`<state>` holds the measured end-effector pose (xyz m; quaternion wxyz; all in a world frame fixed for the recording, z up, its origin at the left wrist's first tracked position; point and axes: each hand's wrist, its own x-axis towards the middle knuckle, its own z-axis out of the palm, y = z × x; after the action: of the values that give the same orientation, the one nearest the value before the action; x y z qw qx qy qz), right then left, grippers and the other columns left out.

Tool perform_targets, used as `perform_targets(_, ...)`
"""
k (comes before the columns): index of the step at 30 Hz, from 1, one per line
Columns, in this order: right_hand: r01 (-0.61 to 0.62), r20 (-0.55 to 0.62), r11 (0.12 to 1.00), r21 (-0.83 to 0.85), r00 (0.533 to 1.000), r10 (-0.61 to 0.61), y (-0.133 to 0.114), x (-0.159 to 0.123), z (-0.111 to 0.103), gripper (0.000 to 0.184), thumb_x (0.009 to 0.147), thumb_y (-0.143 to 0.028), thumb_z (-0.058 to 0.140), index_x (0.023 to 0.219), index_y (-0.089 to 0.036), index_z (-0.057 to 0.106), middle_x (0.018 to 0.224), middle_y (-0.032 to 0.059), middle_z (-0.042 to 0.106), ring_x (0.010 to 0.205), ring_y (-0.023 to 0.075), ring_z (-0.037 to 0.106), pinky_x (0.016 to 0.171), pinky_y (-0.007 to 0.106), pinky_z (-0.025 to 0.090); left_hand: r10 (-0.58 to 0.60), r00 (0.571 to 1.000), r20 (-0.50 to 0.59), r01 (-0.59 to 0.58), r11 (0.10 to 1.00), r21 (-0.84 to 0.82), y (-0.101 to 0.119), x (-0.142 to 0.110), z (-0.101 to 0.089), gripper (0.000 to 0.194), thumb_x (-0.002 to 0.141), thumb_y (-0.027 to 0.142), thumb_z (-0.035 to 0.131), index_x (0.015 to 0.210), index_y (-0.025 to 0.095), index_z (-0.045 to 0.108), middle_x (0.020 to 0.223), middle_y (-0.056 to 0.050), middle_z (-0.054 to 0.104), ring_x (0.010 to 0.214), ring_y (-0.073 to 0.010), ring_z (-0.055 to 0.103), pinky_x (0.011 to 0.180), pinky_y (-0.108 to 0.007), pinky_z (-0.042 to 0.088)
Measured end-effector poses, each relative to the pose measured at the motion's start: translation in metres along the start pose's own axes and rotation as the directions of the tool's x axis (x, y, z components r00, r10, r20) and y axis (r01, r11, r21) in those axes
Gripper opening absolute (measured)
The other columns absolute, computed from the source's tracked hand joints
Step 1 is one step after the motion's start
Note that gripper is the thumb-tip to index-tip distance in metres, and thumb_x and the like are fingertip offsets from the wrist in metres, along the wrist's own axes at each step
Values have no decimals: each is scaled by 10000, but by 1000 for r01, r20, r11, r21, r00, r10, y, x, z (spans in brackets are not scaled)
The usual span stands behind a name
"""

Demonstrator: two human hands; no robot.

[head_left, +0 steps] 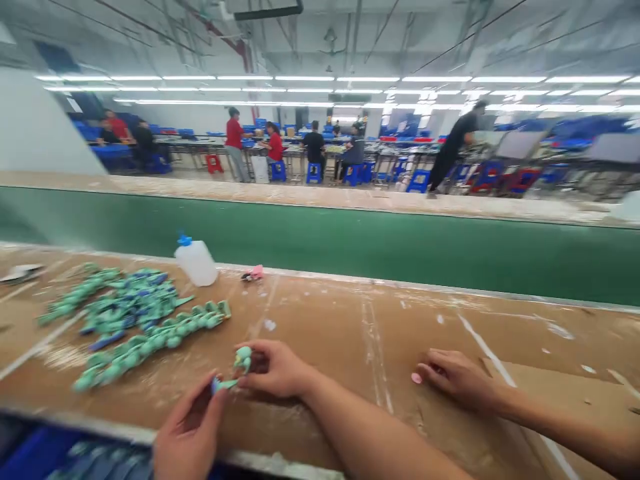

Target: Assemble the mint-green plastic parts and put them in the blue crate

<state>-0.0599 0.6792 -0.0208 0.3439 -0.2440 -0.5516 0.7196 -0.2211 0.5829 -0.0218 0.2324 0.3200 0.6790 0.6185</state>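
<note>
My left hand (185, 430) pinches a small blue-and-green plastic piece (223, 385) between thumb and fingers. Just beside it, my right hand (283, 370) grips a rounded mint-green toy part (243, 359) with a small yellow spot. The two parts are very close; whether they touch I cannot tell. Beyond my hands runs a row of similar mint-green rounded parts (165, 335) on the brown work surface (330, 333). Behind that row lies a loose pile of green-and-blue pieces (133, 300), with another green row (83, 293) at its left.
A white bottle with a blue top (197, 262) and a small pink-and-black item (253, 273) stand near the green belt (350, 243). At the right, another person's hand (457, 379) rests by a pink disc (416, 378). A blue bin (30, 457) sits below the front edge.
</note>
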Motion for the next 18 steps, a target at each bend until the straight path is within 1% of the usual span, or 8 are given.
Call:
perform_targets(2, 1, 28, 996, -91, 1000, 2, -2, -6, 1, 1053, 623, -491, 966, 1540, -238, 514, 1182, 90, 733, 870, 117, 694, 874, 293, 596, -54, 998, -36, 46, 980, -194, 1, 2, -22, 719, 505, 654, 955, 1058, 225, 787, 970, -50, 809, 854, -160, 748, 751, -192, 636)
perform_targets(3, 22, 13, 992, -127, 1000, -21, -2, -9, 1, 1011, 676, -488, 937, 1548, -224, 497, 1206, 108, 727, 837, 100, 679, 824, 262, 582, -60, 993, -105, 26, 954, -300, -2, 5, -42, 668, 539, 599, 968, 1055, 222, 774, 971, -38, 804, 867, -140, 742, 782, -181, 632)
perform_targets(5, 48, -13, 986, -163, 999, -51, 0, -12, 1, 927, 756, -497, 881, 1538, -194, 485, 1192, 130, 721, 857, 115, 683, 791, 256, 574, -80, 955, -285, -55, 899, -434, -16, 13, -96, 585, 578, 498, 977, 1035, 214, 749, 961, -21, 790, 878, -123, 732, 786, -170, 622)
perform_targets(7, 50, -9, 980, -192, 999, -53, 2, -13, -1, 850, 816, -513, 833, 1515, -170, 491, 1141, 127, 723, 918, 136, 695, 845, 280, 587, -186, 886, -425, -37, 884, -465, -38, 16, -162, 434, 695, 360, 913, 1060, 216, 728, 1012, -17, 779, 910, -112, 729, 802, -164, 611)
perform_targets(9, 36, -25, 976, -213, 999, -43, 3, -14, -3, 802, 840, -542, 806, 1479, -155, 514, 1084, 117, 727, 955, 152, 702, 867, 286, 592, -343, 771, -536, 77, 886, -457, -66, 9, -223, 244, 827, 198, 773, 1063, 210, 714, 1023, -16, 768, 935, -99, 731, 916, -196, 609)
perform_targets(11, 14, -35, 971, -239, 999, -23, 3, -15, -4, 783, 849, -569, 792, 1456, -148, 533, 1073, 117, 731, 988, 162, 705, 871, 279, 593, -441, 674, -593, 163, 871, -463, -96, -1, -265, 156, 877, 98, 677, 1011, 176, 692, 946, -27, 752, 864, -103, 731, 986, -263, 614)
perform_targets(14, -3, -47, 961, -276, 999, -11, 1, -18, -4, 768, 848, -601, 784, 1424, -141, 567, 1083, 130, 735, 1010, 172, 703, 862, 271, 593, -560, 580, -592, 299, 822, -485, -138, -7, -287, 107, 868, 25, 668, 902, 125, 647, 821, -28, 709, 735, -109, 700, 903, -307, 647)
perform_targets(18, 2, -60, 953, -304, 998, -21, -2, -20, -2, 757, 829, -624, 795, 1380, -141, 605, 1056, 137, 743, 1023, 190, 712, 869, 278, 602, -603, 518, -607, 409, 797, -444, -173, 14, -287, 61, 922, 106, 687, 963, 102, 641, 842, -5, 690, 746, -104, 682, 771, -274, 647)
